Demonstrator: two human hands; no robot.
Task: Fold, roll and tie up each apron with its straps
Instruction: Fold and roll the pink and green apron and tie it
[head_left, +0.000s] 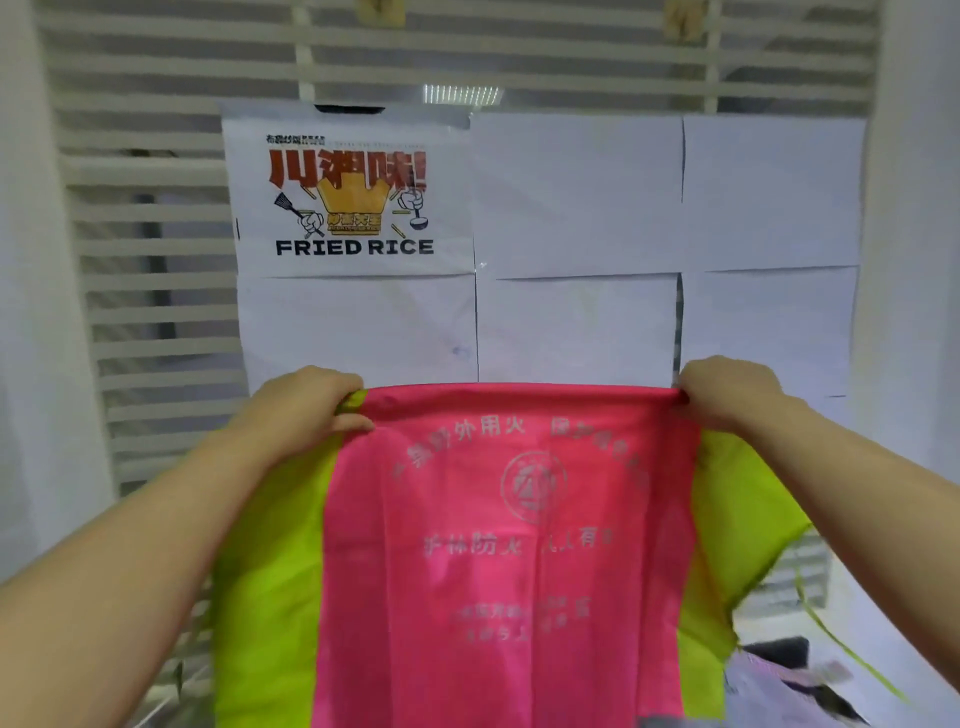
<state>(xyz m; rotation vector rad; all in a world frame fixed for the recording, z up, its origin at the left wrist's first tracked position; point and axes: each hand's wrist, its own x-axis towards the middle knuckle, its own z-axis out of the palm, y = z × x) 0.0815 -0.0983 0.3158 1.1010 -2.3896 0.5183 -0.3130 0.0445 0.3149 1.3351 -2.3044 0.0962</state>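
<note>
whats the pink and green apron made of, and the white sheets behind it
The apron looks like thin synthetic cloth, perhaps polyester: it hangs limp with soft creases and slight sheen. The white sheets look like matte paper: flat, straight-edged, one printed.

Plain indoor room, office-like: FRIED RICE poster and blank paper sheets taped over far white slatted blinds.

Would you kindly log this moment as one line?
step: apron held up | left hand: grips top corner | right hand: grips top corner
</note>
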